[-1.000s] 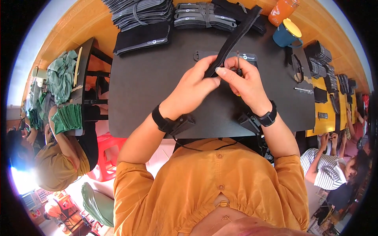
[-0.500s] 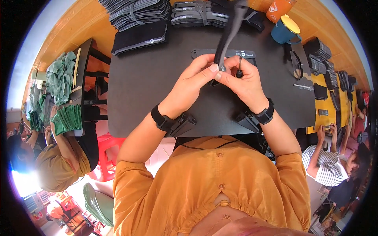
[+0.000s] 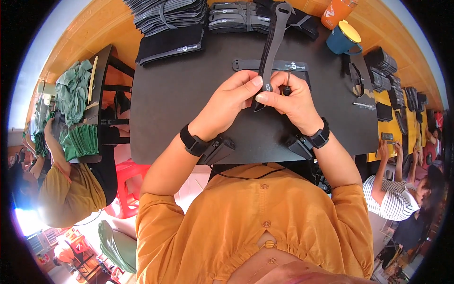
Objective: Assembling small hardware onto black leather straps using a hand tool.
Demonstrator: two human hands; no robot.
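Held strap [image 3: 272,52], grey and black, gripped near its lower end; part of that end is concealed by the fingers. The slim tool [image 3: 287,90], just right of the held strap, shows a thin shaft and part of a dark handle, the remainder covered by the right hand [image 3: 292,97]. The flat strap [image 3: 243,65] passes behind the held strap, which hides its middle. The left hand [image 3: 234,97], left of the held strap, pinches it between thumb and index finger. The right thumb presses its lower part from the right; the right fingers are curled, their exact hold on the tool unclear. Both wrists bend inward. The held strap stands above a black table [image 3: 184,113]. Beyond it lies a banded bundle [image 3: 236,21]; to its right, a blue mug [image 3: 339,42]; far left, a red stool [image 3: 125,184]; far right, a striped-shirted co-worker [image 3: 390,196], blurred toward the rim.
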